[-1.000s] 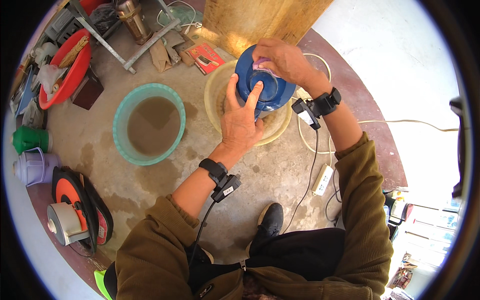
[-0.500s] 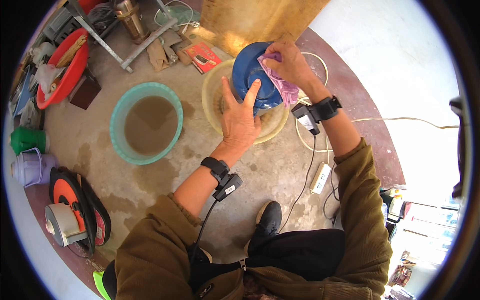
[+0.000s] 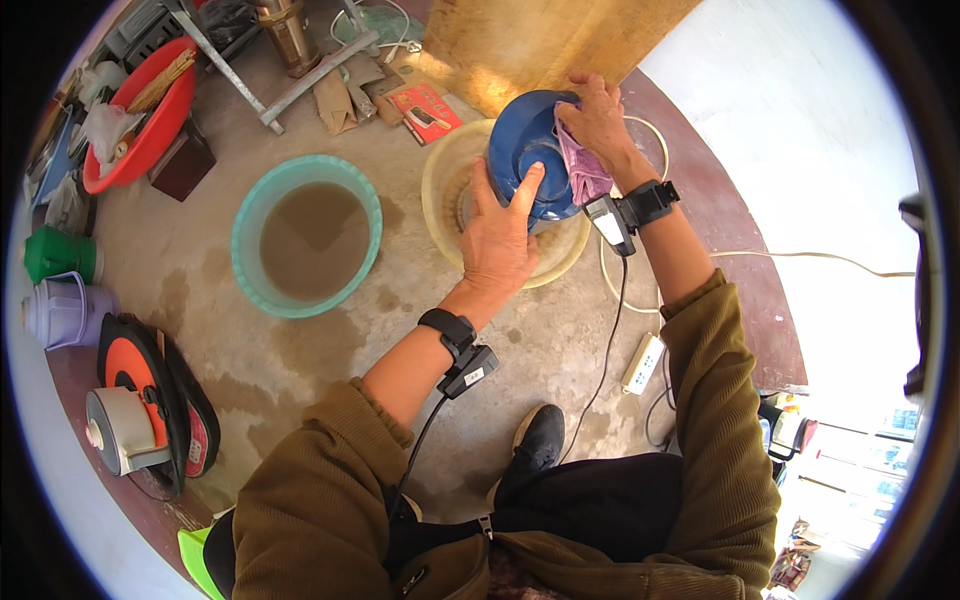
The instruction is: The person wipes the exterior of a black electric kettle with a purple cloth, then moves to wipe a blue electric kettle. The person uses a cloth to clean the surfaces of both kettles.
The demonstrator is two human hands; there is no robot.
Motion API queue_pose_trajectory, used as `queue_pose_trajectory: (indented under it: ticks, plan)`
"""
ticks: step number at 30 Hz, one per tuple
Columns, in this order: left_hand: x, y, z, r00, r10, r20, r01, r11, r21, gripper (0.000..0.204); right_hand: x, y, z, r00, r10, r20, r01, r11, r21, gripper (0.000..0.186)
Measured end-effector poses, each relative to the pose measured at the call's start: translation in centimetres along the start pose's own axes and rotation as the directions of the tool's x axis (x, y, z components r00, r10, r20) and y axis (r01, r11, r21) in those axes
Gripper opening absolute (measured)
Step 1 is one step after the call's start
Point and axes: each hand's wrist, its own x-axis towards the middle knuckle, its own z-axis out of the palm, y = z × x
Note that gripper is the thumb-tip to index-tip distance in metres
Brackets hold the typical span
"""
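Note:
A small blue basin point(image 3: 508, 135) is tilted over a larger yellowish translucent basin point(image 3: 434, 205) on the floor. My left hand point(image 3: 498, 240) grips the blue basin at its near side, its thumb inside and other fingers at the outer wall, partly hidden. With my right hand point(image 3: 603, 128) I hold a pinkish-purple cloth point(image 3: 586, 176) against the blue basin's right side, at the rim. The cloth hangs down from my fingers over that edge. To the left stands a teal basin point(image 3: 247, 245) of murky brown water.
A wooden board point(image 3: 540, 45) stands behind the basins. White cable and a power strip point(image 3: 642, 363) lie at the right. Along the left are a red basin point(image 3: 180, 105), a lilac pail point(image 3: 75, 312) and a grey pot point(image 3: 120, 430). A red box point(image 3: 424, 112) lies near the metal legs point(image 3: 300, 95).
My right hand and the cloth have shifted outward, from the blue basin's inside toward its right rim. The left hand keeps its hold. The whole view has shifted slightly.

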Motion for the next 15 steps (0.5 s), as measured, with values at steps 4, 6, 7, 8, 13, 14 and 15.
queue_pose_trajectory:
  ticks: [4,6,7,8,13,14,15]
  plan:
    - [0.0,-0.1,0.1,0.996,0.054,-0.071,-0.054,0.999,0.002,0.098,0.3,0.9,0.4,0.999,-0.015,-0.041,0.017,0.999,0.044,0.049]
    - [0.0,-0.1,0.3,0.994,0.067,-0.084,-0.067,0.998,-0.002,0.098,-0.1,1.0,0.2,0.998,-0.049,-0.046,0.052,0.997,0.055,0.043]
    - [-0.1,-0.1,0.3,0.996,0.055,-0.07,-0.056,0.998,-0.008,0.098,-0.4,0.9,0.0,0.996,-0.073,-0.057,0.073,0.997,0.0,0.041]
    - [0.0,-0.1,0.3,0.997,0.043,-0.057,-0.044,0.999,-0.013,0.098,-0.9,0.8,-0.4,0.993,-0.099,-0.066,0.096,0.994,-0.056,0.04]
    - [0.0,-0.1,0.1,0.998,0.04,-0.054,-0.041,0.999,-0.01,0.098,-3.4,-0.8,-2.1,0.957,-0.244,-0.159,0.211,0.957,-0.199,0.037]
    - [0.0,-0.1,0.0,0.998,0.035,-0.047,-0.035,0.999,-0.007,0.098,-3.7,-1.2,-2.3,0.937,-0.295,-0.187,0.267,0.95,-0.163,0.035]
    - [0.0,0.0,0.0,0.998,0.037,-0.052,-0.037,0.999,-0.005,0.098,-4.0,-1.6,-2.6,0.931,-0.306,-0.202,0.284,0.95,-0.129,0.033]
